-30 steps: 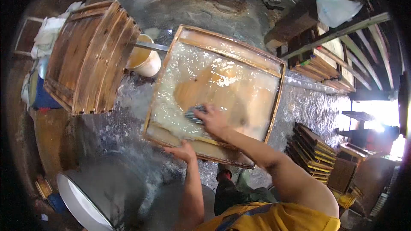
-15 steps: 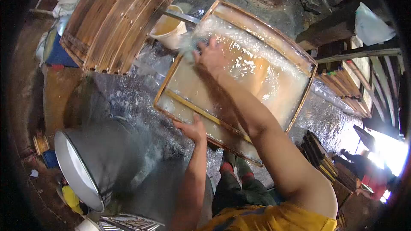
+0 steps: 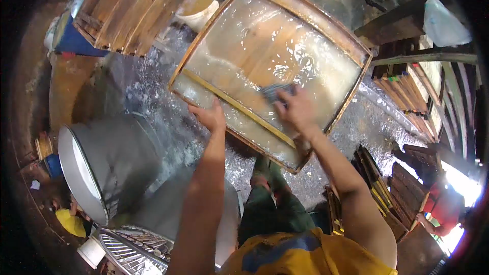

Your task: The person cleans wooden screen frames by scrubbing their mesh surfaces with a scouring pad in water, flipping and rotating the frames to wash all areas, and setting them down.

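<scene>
A wooden tray with a raised rim and inner slats holds cloudy, glistening liquid over a tan base. My right hand is closed round a grey-blue scrubbing pad at the liquid, right of the tray's middle. On the tray's near left edge lies my left hand, thumb raised and the other fingers pointing left, with the lower part hidden against the rim. A yellowish inner slat runs just beyond it.
Stacked wooden trays and a white bucket stand upper left. A large metal drum lies lower left, near a person in yellow. At right are leaning frames, a person in red and a hanging plastic bag.
My right hand and the pad have swept from the tray's far left side back to right of its middle. My left hand stays at the near edge. The camera view has shifted.
</scene>
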The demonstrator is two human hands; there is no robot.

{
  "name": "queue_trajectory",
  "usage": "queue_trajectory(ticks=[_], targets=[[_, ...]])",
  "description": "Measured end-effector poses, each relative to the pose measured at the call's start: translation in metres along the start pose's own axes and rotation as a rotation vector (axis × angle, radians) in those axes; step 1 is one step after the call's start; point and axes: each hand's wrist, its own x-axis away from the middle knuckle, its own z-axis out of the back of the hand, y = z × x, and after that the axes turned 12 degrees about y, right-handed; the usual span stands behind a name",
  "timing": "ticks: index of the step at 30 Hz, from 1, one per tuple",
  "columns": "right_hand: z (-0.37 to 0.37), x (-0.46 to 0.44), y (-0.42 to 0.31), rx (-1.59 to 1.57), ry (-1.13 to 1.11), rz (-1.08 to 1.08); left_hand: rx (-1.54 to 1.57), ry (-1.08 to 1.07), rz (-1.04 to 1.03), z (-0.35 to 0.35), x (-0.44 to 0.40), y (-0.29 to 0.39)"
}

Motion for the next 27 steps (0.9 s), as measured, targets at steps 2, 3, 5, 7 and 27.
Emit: queue_trajectory(ticks=[2,3,5,7,27], targets=[[0.017,-0.011,0.034,0.071,0.198,-0.065,-0.004,-0.002,-0.016,-0.003,-0.001,-0.008],[0.016,-0.026,0.039,0.098,0.274,-0.128,-0.025,-0.001,-0.013,-0.004,-0.002,-0.010],[0.001,-0.059,0.039,0.124,0.407,-0.220,-0.037,0.004,-0.004,-0.005,-0.003,-0.009],[-0.024,-0.103,0.020,0.082,0.452,-0.243,-0.018,0.021,-0.012,-0.002,-0.002,-0.004],[-0.037,-0.153,0.048,0.024,0.622,-0.137,0.122,-0.028,-0.014,0.000,-0.002,-0.002]])
